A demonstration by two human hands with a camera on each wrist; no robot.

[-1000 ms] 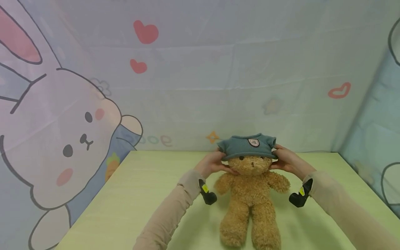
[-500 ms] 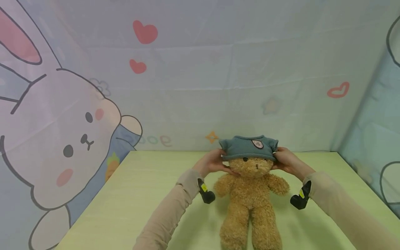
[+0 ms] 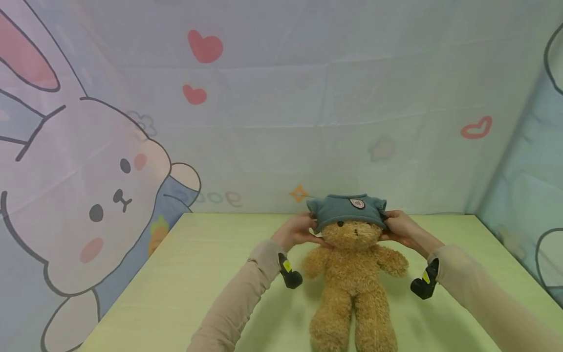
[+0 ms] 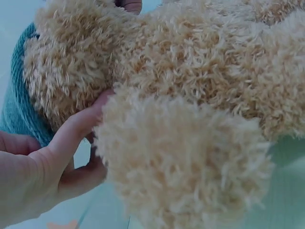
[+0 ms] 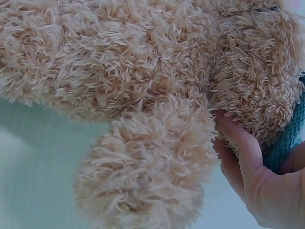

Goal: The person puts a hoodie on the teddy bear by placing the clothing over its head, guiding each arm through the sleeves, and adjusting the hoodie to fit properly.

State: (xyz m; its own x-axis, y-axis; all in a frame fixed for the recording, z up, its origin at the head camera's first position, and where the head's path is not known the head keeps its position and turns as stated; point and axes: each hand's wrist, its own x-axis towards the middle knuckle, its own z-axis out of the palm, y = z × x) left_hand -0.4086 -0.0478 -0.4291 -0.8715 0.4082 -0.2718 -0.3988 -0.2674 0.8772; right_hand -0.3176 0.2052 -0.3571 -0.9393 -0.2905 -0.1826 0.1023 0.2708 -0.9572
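Observation:
A teal knitted garment (image 3: 347,209) with a small badge covers the top of a tan teddy bear's head, down to about its eyes. The bear (image 3: 354,274) lies face up. My left hand (image 3: 296,232) grips the side of the head and the garment's edge, its thumb at the neck; in the left wrist view that hand (image 4: 52,167) has fingers bent by the teal rim (image 4: 28,105). On the other side my right hand (image 3: 404,229) does the same; in the right wrist view its thumb (image 5: 243,143) presses the fur beside the rim. Some fingertips are hidden.
The pale green table (image 3: 211,264) reaches back to a cloth backdrop (image 3: 272,98) printed with a rabbit, hearts and a star. A black wrist camera (image 3: 290,274) hangs from each beige sleeve, close to the bear's arms.
The garment has come slightly lower at its top, and the bear's head, turned to the right half a second ago, faces more forward. Both hands keep their hold.

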